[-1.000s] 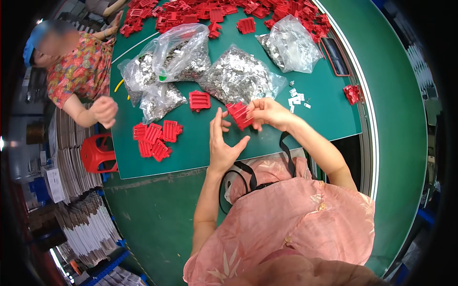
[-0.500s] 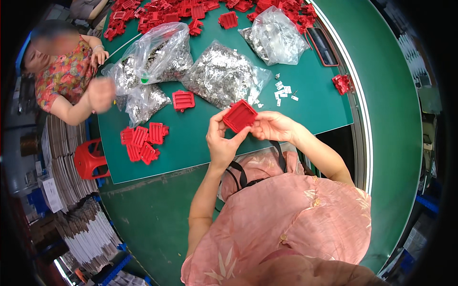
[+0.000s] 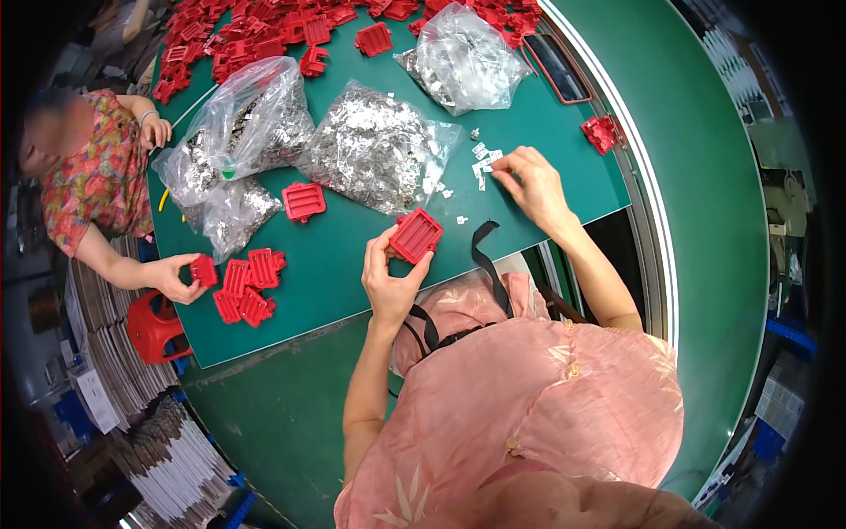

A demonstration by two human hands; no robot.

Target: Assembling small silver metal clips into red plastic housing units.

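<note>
My left hand (image 3: pixel 393 280) grips a red slotted plastic case (image 3: pixel 416 235) by its sides, above the near edge of the green table (image 3: pixel 344 291). To the right, my right hand (image 3: pixel 534 187) reaches over a small group of silvery metal pieces (image 3: pixel 482 167). Its thumb and forefinger are pinched at the edge of that group; whatever lies between the fingertips is too small to make out. A few more loose pieces lie between my two hands. Beyond my left hand stands a clear bag of metal pieces (image 3: pixel 379 150). Another red case (image 3: pixel 304 202) lies left of it.
More bags (image 3: pixel 463 62) of metal pieces stand farther back. Red cases (image 3: pixel 256 35) heap along the far side, and several more (image 3: pixel 247 284) lie at left. A co-worker's hand (image 3: pixel 179 279) holds a red part there. A phone (image 3: pixel 557 69) lies at far right.
My right hand has left the red case and moved right and away to the metal pieces. My left hand keeps the case, now tilted differently. The co-worker's hand has come down to the table with a red part.
</note>
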